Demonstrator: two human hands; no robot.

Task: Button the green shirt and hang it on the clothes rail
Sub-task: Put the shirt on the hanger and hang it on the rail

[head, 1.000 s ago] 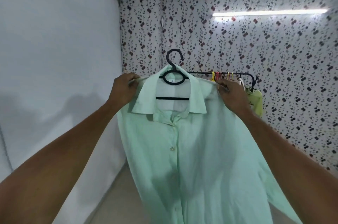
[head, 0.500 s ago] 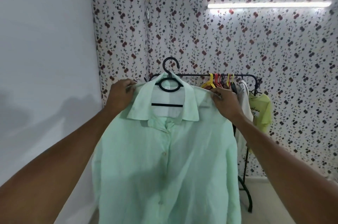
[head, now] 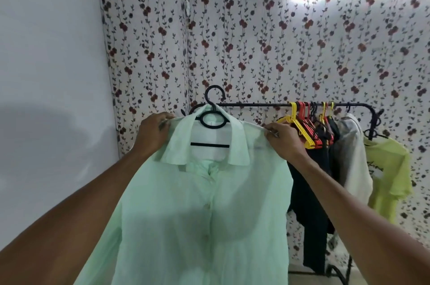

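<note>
You have closed on the clothes rail (head: pixel 256 105) over the last second. Your left hand (head: pixel 152 132) and right hand (head: pixel 282 139) each pinch a shoulder of the buttoned green shirt (head: pixel 197 203); its hanger (head: pixel 213 113) hook is not yet over the rail.

shirt (head: pixel 204 203) on hanger (head: pixel 213 117), before rail (head: pixel 256 105), garments right
</note>
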